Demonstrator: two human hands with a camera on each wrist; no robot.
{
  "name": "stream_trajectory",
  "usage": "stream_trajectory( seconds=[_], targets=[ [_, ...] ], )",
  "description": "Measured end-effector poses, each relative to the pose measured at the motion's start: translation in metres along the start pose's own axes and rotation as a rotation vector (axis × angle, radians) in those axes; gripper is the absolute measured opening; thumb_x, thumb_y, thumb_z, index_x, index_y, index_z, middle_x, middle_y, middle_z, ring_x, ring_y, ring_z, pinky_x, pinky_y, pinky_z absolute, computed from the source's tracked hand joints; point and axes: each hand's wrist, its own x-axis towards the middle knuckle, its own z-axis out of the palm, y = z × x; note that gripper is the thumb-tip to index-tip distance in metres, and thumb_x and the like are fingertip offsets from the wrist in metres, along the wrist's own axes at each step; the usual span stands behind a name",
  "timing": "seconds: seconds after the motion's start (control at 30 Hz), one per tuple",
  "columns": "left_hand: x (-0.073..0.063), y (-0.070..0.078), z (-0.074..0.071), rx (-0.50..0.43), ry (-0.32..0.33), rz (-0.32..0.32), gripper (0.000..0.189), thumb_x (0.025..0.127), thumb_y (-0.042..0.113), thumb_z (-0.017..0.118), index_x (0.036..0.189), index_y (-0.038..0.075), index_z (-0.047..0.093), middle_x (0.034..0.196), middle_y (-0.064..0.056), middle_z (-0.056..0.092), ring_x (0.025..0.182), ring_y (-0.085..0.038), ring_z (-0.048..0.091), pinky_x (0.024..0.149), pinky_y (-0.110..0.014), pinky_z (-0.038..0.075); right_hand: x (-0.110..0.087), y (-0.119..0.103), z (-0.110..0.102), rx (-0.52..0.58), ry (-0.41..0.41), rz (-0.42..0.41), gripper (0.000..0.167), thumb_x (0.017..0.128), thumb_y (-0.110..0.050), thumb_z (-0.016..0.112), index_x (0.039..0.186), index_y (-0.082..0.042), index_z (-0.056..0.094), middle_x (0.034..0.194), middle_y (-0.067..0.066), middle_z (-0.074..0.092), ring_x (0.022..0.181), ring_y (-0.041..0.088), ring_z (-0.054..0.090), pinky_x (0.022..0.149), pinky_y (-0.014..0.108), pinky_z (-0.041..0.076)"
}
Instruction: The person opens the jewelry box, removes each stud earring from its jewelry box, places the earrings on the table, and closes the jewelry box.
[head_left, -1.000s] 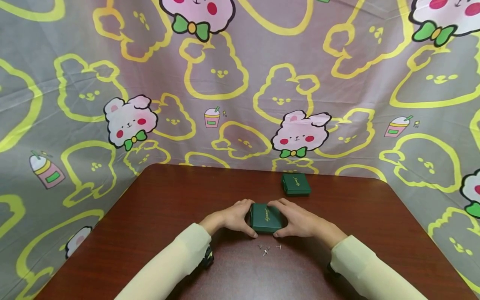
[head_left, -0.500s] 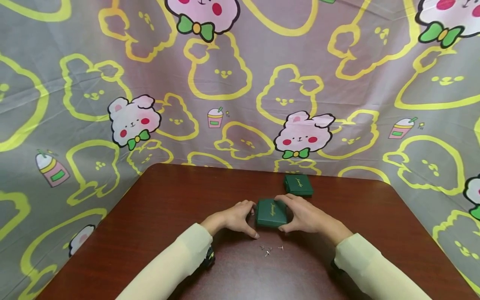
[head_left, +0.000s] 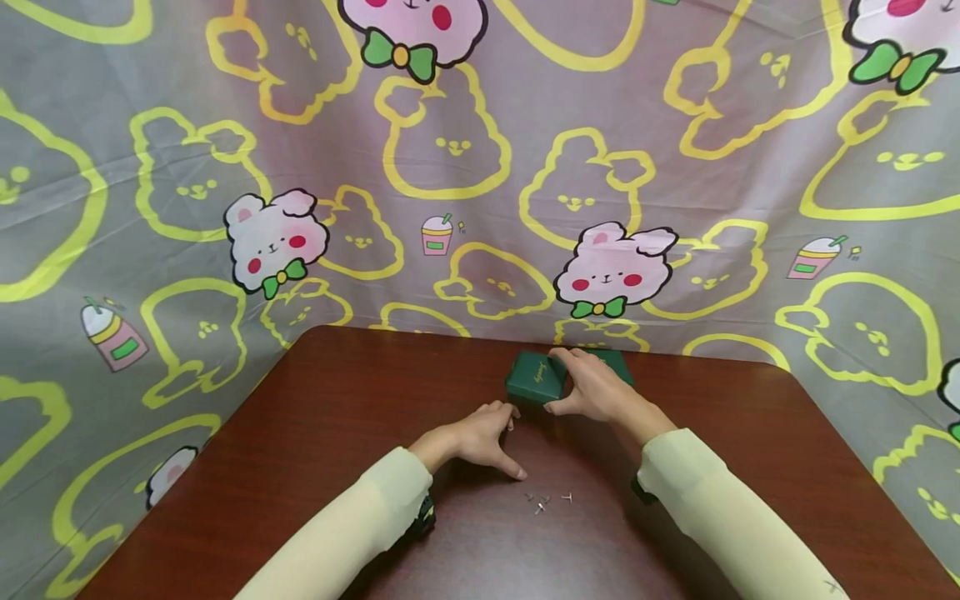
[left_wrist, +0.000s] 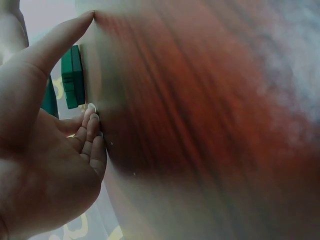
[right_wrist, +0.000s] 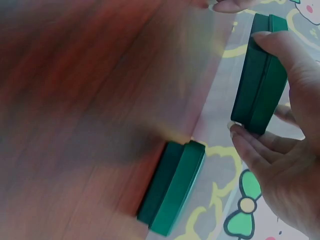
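Note:
A dark green jewelry box point(head_left: 537, 377) with gold script on its lid is gripped by my right hand point(head_left: 597, 390), thumb on the near side and fingers at the far side. In the right wrist view the held box point(right_wrist: 257, 75) shows its lid seam and is clear of the table. My left hand point(head_left: 476, 437) rests on the table nearer to me, thumb and fingers spread with nothing between them. A second green box point(head_left: 617, 365) lies at the back, partly hidden behind my right hand. Several small T-shaped metal pieces point(head_left: 540, 507) lie in front of my left thumb.
The brown wooden table point(head_left: 360, 392) ends at the back against a grey patterned cloth point(head_left: 465, 92), which also hangs at both sides. In the right wrist view the second box point(right_wrist: 172, 187) stands on the table.
My right hand has carried the box away from my left hand, up and toward the back, beside the second box. The left hand let go of it and stayed about where it was.

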Motion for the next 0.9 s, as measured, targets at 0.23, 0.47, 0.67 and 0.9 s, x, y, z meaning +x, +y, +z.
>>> stream_trajectory(
  seconds=[0.23,0.47,0.67,0.9],
  targets=[
    [0.001,0.002,0.0,-0.001,-0.008,-0.003,0.085,0.074,0.047,0.09,0.136,0.005,0.049,0.111,-0.001,0.052,0.106,-0.017,0.048,0.092,-0.03,0.044,0.016,0.001,0.016,0.032,-0.005,0.057,0.089,0.077,-0.04,0.088,0.146,-0.003,0.047,0.13,0.024,0.059,0.112,0.039,0.06,0.093,0.056,0.05],
    [-0.001,0.002,0.001,0.003,-0.034,-0.011,0.085,0.075,0.048,0.09,0.137,0.006,0.048,0.113,0.0,0.051,0.108,-0.017,0.047,0.094,-0.03,0.043,0.017,0.0,0.036,0.039,-0.055,0.13,0.087,0.081,-0.044,0.086,0.147,-0.005,0.044,0.135,0.026,0.055,0.12,0.042,0.057,0.097,0.059,0.048],
    [0.0,0.003,-0.002,0.002,-0.046,-0.022,0.083,0.076,0.049,0.089,0.135,0.008,0.047,0.113,0.001,0.049,0.107,-0.016,0.045,0.093,-0.029,0.042,0.015,-0.001,0.04,0.032,-0.081,0.118,0.086,0.083,-0.042,0.086,0.149,-0.008,0.041,0.138,0.029,0.049,0.121,0.043,0.057,0.098,0.059,0.048],
    [-0.001,-0.001,-0.003,-0.017,-0.062,-0.02,0.085,0.077,0.048,0.088,0.138,0.008,0.047,0.116,0.001,0.05,0.112,-0.017,0.045,0.095,-0.03,0.042,0.008,-0.005,0.035,0.064,-0.116,0.119,0.093,0.087,-0.044,0.081,0.156,-0.007,0.031,0.153,0.029,0.032,0.131,0.045,0.05,0.103,0.061,0.044]
  ],
)
